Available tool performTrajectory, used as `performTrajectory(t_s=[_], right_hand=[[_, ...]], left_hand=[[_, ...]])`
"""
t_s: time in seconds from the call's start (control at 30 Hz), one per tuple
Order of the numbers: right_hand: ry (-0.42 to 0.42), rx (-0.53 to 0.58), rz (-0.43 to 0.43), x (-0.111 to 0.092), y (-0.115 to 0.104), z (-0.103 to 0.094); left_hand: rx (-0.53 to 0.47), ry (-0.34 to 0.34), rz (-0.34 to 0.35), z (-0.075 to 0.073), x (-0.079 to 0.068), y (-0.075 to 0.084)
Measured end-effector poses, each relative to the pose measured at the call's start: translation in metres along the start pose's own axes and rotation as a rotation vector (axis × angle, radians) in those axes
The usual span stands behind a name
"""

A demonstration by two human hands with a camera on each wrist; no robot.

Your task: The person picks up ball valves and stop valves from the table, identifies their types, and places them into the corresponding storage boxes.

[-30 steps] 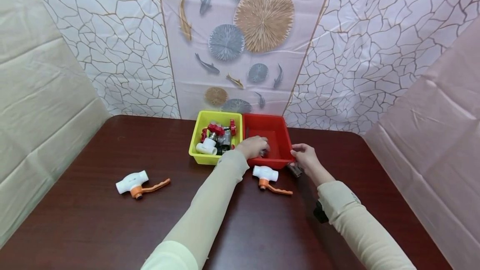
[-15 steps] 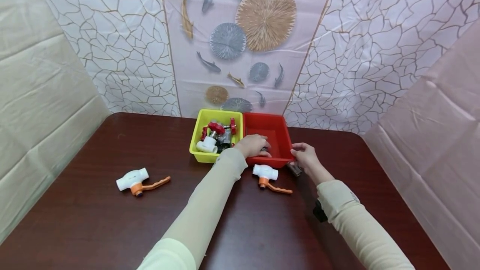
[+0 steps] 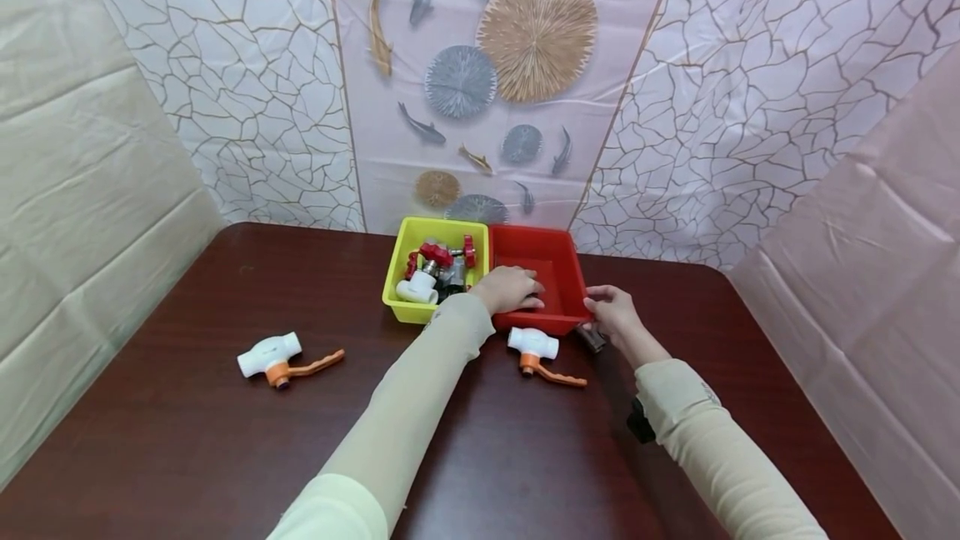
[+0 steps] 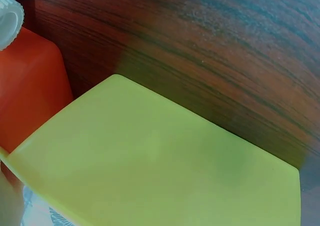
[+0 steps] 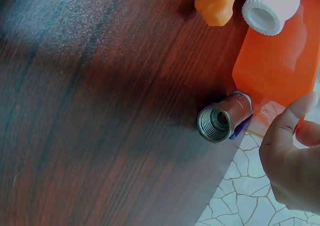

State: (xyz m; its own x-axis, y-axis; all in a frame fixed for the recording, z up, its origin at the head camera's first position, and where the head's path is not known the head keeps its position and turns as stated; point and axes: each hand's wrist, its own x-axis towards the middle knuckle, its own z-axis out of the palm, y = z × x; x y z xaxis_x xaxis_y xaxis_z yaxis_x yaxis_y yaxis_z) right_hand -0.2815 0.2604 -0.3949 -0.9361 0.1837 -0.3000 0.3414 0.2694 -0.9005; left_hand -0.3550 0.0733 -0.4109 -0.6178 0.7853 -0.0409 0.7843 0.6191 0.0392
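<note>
In the head view, my left hand (image 3: 510, 290) is down inside the front left corner of the red plastic box (image 3: 542, 327). Its fingers point right, and what lies under them is hidden. At the box's right side, my right hand (image 3: 615, 317) pinches the rim between thumb and finger. A metal threaded fitting (image 5: 225, 118) lies on the table just below that hand, beside the box. A white ball valve (image 3: 532, 344) with an orange handle lies in front of the box. In the left wrist view the left hand is mostly out of sight behind the yellow box (image 4: 165, 161).
The yellow box stands against the red one and holds several fittings, among them a white tee (image 3: 417, 288) and red-handled valves (image 3: 437, 254). A second white ball valve (image 3: 270, 357) with an orange handle lies on the left of the dark wooden table (image 3: 225, 457).
A metal piece seen earlier at the left hand's fingertips is out of sight now, as the fingers shifted slightly inside the red box. The right hand stays on the rim.
</note>
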Motion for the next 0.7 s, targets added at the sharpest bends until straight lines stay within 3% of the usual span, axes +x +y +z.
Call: performTrajectory(t_s=[0.53,0.7], right_hand=[[0.004,0.025,-0.003,0.001,-0.001,0.002],[0.001,0.032,-0.001,0.0,0.0,0.001]], left_hand=[[-0.002,0.012,0.019,-0.007,-0.013,-0.001],[-0.05,0.04,0.02,-0.01,-0.016,0.002]])
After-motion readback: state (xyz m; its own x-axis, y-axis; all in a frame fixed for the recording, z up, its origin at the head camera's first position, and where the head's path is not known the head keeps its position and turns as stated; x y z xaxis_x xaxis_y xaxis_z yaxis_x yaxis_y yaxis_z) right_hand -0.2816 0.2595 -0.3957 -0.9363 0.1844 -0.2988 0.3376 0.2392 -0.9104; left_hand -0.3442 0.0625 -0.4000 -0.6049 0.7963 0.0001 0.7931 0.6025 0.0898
